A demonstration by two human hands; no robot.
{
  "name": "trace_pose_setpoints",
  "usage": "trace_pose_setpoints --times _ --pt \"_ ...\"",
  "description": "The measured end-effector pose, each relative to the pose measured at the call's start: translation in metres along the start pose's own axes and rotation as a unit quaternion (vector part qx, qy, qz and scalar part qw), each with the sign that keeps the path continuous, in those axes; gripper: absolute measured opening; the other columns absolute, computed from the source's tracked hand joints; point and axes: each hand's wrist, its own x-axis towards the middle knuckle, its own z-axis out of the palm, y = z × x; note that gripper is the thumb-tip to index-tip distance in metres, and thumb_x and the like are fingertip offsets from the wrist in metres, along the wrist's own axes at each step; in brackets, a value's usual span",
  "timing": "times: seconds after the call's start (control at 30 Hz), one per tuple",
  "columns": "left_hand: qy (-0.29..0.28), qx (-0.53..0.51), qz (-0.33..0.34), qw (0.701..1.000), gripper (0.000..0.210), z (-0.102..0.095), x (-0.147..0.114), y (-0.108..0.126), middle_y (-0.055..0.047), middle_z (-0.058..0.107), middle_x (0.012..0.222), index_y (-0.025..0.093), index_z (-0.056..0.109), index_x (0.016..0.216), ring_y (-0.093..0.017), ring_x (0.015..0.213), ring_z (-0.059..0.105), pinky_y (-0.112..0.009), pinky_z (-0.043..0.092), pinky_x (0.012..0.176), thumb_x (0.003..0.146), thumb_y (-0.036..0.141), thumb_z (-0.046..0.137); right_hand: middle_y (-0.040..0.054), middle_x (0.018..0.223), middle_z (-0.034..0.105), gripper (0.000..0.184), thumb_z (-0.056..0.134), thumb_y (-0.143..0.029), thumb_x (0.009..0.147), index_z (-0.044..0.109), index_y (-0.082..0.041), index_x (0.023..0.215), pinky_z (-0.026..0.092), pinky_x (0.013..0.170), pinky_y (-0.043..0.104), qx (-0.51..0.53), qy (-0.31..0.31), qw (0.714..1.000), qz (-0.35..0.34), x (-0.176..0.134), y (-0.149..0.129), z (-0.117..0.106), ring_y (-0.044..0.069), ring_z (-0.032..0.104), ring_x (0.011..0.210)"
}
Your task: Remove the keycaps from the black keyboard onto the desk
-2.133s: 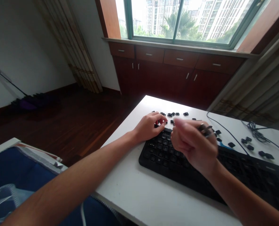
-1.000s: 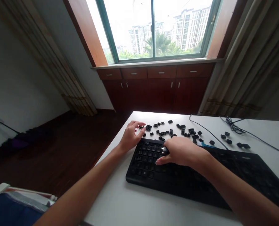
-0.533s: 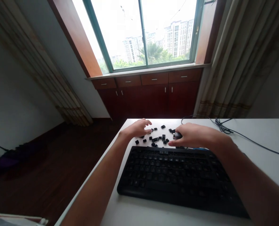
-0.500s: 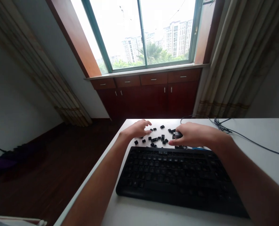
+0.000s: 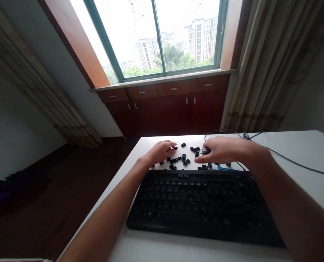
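A black keyboard with keys lies across the near part of the white table. Beyond its back edge several loose black keycaps are scattered. My left hand reaches among them from the left, its thumb and fingertips closed about a small keycap. My right hand is closed around a small black keycap puller whose thin wire end points left, close to a dark keycap. Under the right wrist a blue brush shows in part.
A black cable runs over the right side of the white table, bunched near the far edge. Past the table are red-brown cabinets under a window. Dark floor lies to the left.
The view has shifted slightly, moving the scene left and up. The left fingers have come together at a keycap. My right hand still holds the puller at nearly the same spot.
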Motion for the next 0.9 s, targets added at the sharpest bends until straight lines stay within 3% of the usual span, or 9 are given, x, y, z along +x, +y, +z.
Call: trace_pose_setpoints --times 0.23,0.47,0.6,0.73,0.9 --pt "0.028 -0.065 -0.018 0.997 0.036 0.007 0.001 0.003 -0.008 0.071 0.115 0.021 0.07 0.12 -0.021 0.091 0.069 -0.033 0.054 0.086 0.092 0.042 0.059 0.0084 0.091 0.072 0.05 0.06 -0.069 0.08 0.069 -0.02 0.089 0.042 0.055 0.033 0.016 0.02 1.0 -0.007 -0.002 0.006 -0.002 0.024 0.066 0.073" --pt "0.04 -0.201 -0.064 0.977 0.026 0.008 0.006 0.008 -0.007 0.074 0.107 0.022 0.077 0.102 -0.024 0.101 0.068 -0.039 0.049 0.1 0.085 0.041 0.071 0.0102 0.09 0.074 0.053 0.062 -0.072 0.077 0.071 -0.021 0.091 0.041 0.052 0.032 0.026 0.03 0.999 -0.022 0.005 0.011 0.002 0.026 0.067 0.071" --pt "0.022 -0.34 -0.106 0.934 0.043 -0.01 0.003 0.013 -0.012 0.074 0.113 0.018 0.074 0.113 -0.025 0.106 0.069 -0.041 0.053 0.098 0.087 0.051 0.07 0.0111 0.097 0.073 0.054 0.063 -0.071 0.078 0.07 -0.021 0.099 0.041 0.05 0.03 0.035 0.051 0.998 -0.028 0.006 0.011 0.002 0.024 0.067 0.071" --pt "-0.037 -0.472 -0.131 0.871 0.051 -0.028 0.0 0.022 -0.016 0.074 0.111 0.015 0.071 0.117 -0.025 0.103 0.071 -0.041 0.057 0.092 0.086 0.056 0.072 0.008 0.092 0.073 0.039 0.066 -0.058 0.083 0.069 -0.021 0.096 0.04 0.049 0.028 0.067 0.08 0.991 -0.079 0.009 0.008 0.005 0.019 0.065 0.066" --pt "-0.078 -0.56 -0.138 0.813 0.048 -0.035 0.0 0.036 -0.015 0.074 0.109 0.017 0.072 0.115 -0.023 0.097 0.073 -0.042 0.057 0.094 0.08 0.05 0.08 0.0035 0.09 0.073 0.029 0.066 -0.042 0.089 0.067 -0.025 0.112 0.039 0.052 0.025 0.12 0.178 0.962 -0.169 0.016 0.002 0.01 0.015 0.063 0.066"
